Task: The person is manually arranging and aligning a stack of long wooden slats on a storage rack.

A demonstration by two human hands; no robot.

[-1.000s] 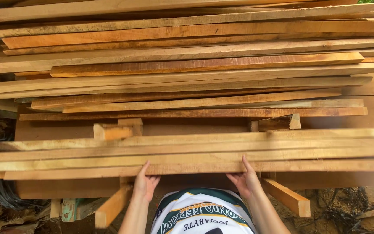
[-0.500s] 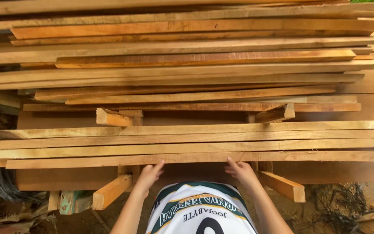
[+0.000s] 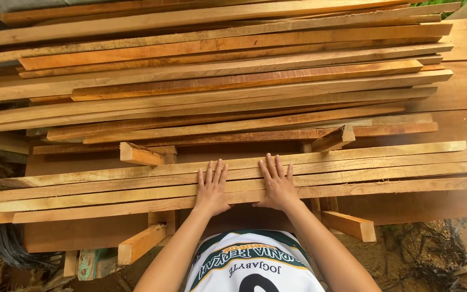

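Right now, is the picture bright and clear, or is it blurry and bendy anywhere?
Head view: soft, even daylight, no glare; the hands, left and right, and the near slats look sharp; dim shadow sits under the slats; the long boards bow slightly towards the edges, a wide-lens bend; no motion blur visible.

I see pale yellow-tan planks (image 3: 352,167) under my hands, streaked with darker grain. The stack (image 3: 233,70) behind mixes orange-brown and reddish boards with lighter ones. My shirt (image 3: 249,265) is white with green and yellow trim and black print.
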